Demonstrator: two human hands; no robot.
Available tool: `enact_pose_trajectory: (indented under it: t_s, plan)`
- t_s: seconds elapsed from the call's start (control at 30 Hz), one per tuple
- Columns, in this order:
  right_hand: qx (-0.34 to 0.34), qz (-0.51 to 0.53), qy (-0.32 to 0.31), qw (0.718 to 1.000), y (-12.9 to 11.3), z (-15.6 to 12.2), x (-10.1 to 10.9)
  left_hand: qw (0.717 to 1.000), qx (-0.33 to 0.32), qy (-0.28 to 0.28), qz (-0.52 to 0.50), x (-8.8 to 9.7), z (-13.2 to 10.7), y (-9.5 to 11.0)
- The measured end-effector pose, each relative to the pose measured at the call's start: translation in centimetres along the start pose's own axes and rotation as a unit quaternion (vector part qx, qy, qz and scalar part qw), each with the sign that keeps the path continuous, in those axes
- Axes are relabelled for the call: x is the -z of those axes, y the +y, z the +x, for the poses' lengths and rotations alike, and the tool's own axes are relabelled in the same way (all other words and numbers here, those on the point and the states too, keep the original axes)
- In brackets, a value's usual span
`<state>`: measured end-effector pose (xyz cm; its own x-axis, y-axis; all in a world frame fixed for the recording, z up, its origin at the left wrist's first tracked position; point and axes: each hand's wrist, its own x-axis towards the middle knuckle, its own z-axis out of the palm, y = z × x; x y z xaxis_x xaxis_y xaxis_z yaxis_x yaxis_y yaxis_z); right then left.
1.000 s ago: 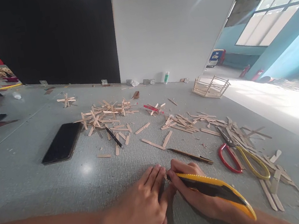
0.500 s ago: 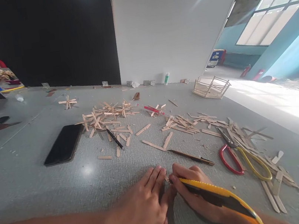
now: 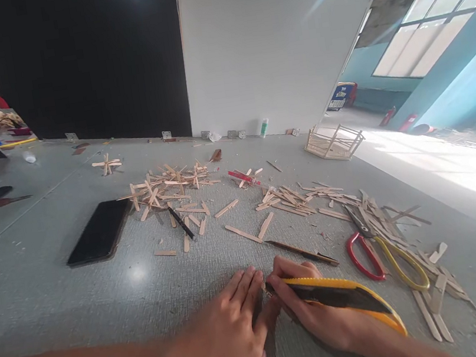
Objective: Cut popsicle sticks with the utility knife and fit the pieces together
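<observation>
My right hand [image 3: 317,307] is closed around a yellow-and-black utility knife [image 3: 339,291]. Its tip points left, close to the fingertips of my left hand [image 3: 236,319]. The left fingers are pressed together against the table, pinching a small wooden craft stick [image 3: 263,286]; only its end shows and the rest is hidden. Just beyond the hands lies a dark, slim pointed tool [image 3: 302,251]. Two loose craft sticks [image 3: 244,233] meet at an angle behind it. Scissors [image 3: 365,234] with one red and one yellow handle rest to the right on scattered sticks.
A black phone [image 3: 99,232] lies on the left, with a black pen [image 3: 181,223] near a stick pile [image 3: 171,182]. More sticks [image 3: 288,201] spread rightward. A small stick frame [image 3: 335,143] stands at the back right. A glue stick [image 3: 264,127] stands before the white panel [image 3: 271,42].
The back end of the utility knife has swung up and slightly left in the picture, so the handle lies flatter. My left hand has stayed almost in place. The view has shifted slightly.
</observation>
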<state>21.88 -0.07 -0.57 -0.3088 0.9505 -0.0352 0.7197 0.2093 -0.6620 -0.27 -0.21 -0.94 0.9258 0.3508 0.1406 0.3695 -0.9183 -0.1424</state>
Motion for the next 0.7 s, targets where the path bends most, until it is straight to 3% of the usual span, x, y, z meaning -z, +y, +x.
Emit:
enact_pose_trajectory:
  t_s: [0.37, 0.7]
  plan:
    - [0.036, -0.006, 0.057, 0.998, 0.5, 0.1, -1.0, 1.000, 0.005, -0.020, 0.006, 0.2, 0.2, -0.1]
    - [0.076, -0.006, 0.052, 0.996, 0.8, 0.2, -1.0, 1.000, -0.007, -0.024, 0.000, 0.8, 0.1, -0.3]
